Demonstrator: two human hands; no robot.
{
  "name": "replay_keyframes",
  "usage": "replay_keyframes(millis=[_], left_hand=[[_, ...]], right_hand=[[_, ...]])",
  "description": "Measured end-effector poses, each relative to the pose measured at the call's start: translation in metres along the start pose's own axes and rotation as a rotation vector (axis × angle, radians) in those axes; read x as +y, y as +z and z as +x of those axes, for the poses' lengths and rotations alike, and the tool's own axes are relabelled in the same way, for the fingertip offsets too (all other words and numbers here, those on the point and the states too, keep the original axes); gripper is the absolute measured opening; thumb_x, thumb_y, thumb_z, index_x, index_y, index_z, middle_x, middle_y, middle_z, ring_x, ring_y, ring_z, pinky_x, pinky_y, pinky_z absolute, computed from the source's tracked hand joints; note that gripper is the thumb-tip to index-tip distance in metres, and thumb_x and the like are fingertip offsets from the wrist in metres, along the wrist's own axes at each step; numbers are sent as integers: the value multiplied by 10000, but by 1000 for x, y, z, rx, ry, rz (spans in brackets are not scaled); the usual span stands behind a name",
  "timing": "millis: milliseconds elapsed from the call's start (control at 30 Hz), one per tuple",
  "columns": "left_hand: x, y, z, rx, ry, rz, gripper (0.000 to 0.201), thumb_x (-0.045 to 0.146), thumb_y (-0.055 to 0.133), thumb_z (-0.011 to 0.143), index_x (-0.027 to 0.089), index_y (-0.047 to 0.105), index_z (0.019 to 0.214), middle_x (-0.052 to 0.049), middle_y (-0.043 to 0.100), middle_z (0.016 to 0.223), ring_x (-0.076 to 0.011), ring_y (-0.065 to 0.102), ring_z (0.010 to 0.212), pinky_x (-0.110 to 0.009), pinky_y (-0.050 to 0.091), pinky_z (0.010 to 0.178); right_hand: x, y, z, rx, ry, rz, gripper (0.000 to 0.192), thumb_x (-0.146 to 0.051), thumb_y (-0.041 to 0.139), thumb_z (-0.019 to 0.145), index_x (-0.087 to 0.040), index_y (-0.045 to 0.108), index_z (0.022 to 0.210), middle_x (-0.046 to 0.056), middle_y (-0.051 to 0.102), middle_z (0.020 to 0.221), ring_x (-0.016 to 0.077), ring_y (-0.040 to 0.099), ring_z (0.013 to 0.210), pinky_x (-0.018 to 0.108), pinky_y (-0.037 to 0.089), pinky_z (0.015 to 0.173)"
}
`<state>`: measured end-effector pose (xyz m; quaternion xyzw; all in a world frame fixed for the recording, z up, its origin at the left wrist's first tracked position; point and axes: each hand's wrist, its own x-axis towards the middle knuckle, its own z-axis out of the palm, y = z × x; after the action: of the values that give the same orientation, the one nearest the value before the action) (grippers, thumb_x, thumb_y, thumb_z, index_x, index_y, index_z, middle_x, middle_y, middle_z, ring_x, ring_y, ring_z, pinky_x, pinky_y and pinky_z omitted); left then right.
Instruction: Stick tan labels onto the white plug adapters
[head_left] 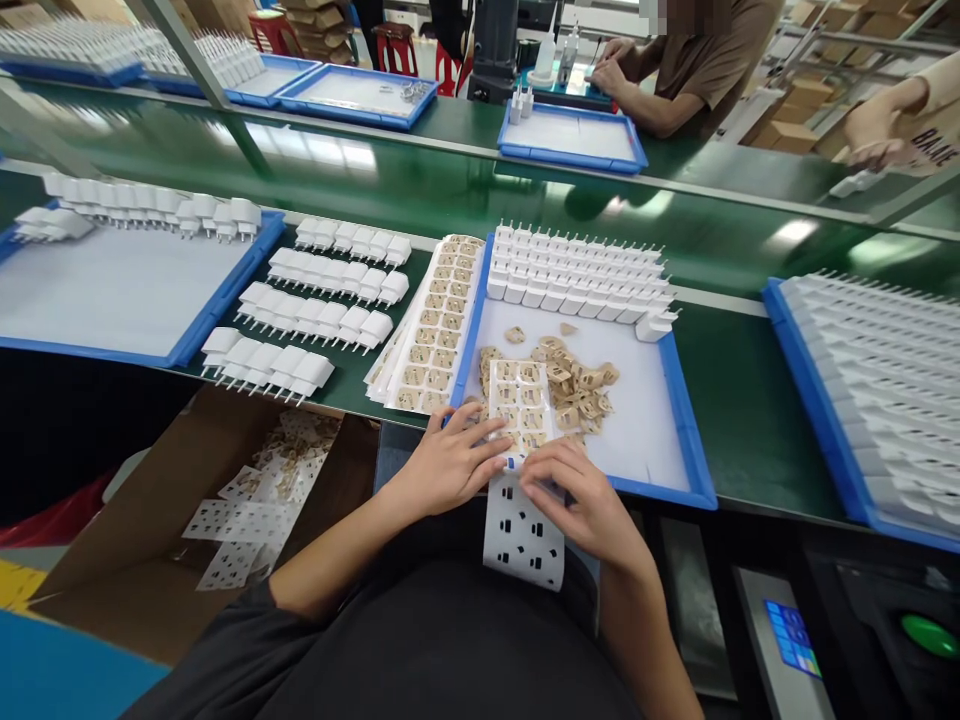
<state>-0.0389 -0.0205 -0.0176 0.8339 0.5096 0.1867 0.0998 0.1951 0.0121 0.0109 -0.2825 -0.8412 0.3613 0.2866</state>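
Both my hands hold a white backing sheet [523, 470] of small tan stickers at the near edge of a blue-rimmed tray [686, 420]. My left hand [450, 462] pinches its left side, and my right hand [581, 500] grips its middle. The sheet's lower part hangs over my lap with dark empty cut-outs. A pile of loose tan stickers [574, 380] lies on the tray just beyond my fingers. White plug adapters [577, 275] stand in rows at the tray's far end.
A stack of full sticker sheets [435, 330] lies left of the tray, beside rows of white adapters [315, 310]. Another blue tray [112, 290] sits far left, one more far right [862, 400]. A cardboard box [247, 500] holds used sheets. Other people work across the belt.
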Motion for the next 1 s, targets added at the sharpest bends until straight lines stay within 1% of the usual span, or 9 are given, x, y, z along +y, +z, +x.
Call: replay_keyframes(millis=[167,267,433,500,600,667,733,867,1000], left_hand=[[0,-7,4,-25,0,-31,387,447,406,1063,297,691,1277,-12,641,1420,-327,455,1315,-469,268,1057],[-4,-18,28,69,29,-12,361,456,447,1049,273,719,1200,-36,694,1311,-306,500,1254,-456,317,1024],[-14,-31,129,320,176,139,282,358,566,998,215,684,1211,-99,671,1316,-334,518,1264,-490,376,1024],[-11,-23,180,297,308,228,309,226,589,963,193,646,1265,-128,618,1403,-359,491,1332,-523,370,1064],[8,4,247,232,536,354,527,16,522,895,177,550,1395,-149,505,1536,-354,440,1431,-552,350,1134],[25,25,280,183,654,414,616,-35,479,873,208,519,1438,-112,433,1602,-319,395,1487,-550,324,1188],[41,43,304,131,709,450,569,-36,473,863,205,593,1365,-80,408,1622,-283,357,1521,-527,285,1241],[56,59,324,119,662,472,369,-30,426,879,107,726,1042,-144,477,1552,-251,363,1514,-448,277,1266],[54,39,295,144,576,380,327,-5,403,922,77,680,1076,-185,645,1259,-276,563,1285,-442,449,1102]], right_hand=[[-3,-14,-8,-41,141,249,73,-235,525,1017,-250,579,970,55,647,1048,203,623,1018,338,500,894],[2,-14,-9,-100,192,284,96,-270,478,1042,-250,554,987,67,633,1133,207,602,1104,355,476,966],[12,-16,-12,-103,186,373,115,-302,487,1044,-244,545,965,68,620,1137,202,591,1119,364,457,993],[13,-17,-13,-119,178,395,138,-320,490,1043,-236,550,952,77,621,1125,208,601,1106,372,463,981],[11,-18,-12,-146,160,385,140,-323,494,1041,-230,562,960,88,627,1113,215,609,1098,378,466,973],[10,-18,-11,-157,153,360,124,-309,500,1038,-230,567,970,89,630,1112,212,611,1095,373,465,971],[8,-17,-10,-159,153,335,114,-296,498,1039,-231,565,972,90,628,1117,210,610,1095,368,466,969],[7,-16,-11,-163,152,282,111,-282,480,1042,-234,548,967,93,624,1128,210,604,1100,369,466,975],[7,-14,-12,-147,158,284,112,-297,480,1043,-234,533,967,94,631,1117,213,606,1100,370,474,972]])
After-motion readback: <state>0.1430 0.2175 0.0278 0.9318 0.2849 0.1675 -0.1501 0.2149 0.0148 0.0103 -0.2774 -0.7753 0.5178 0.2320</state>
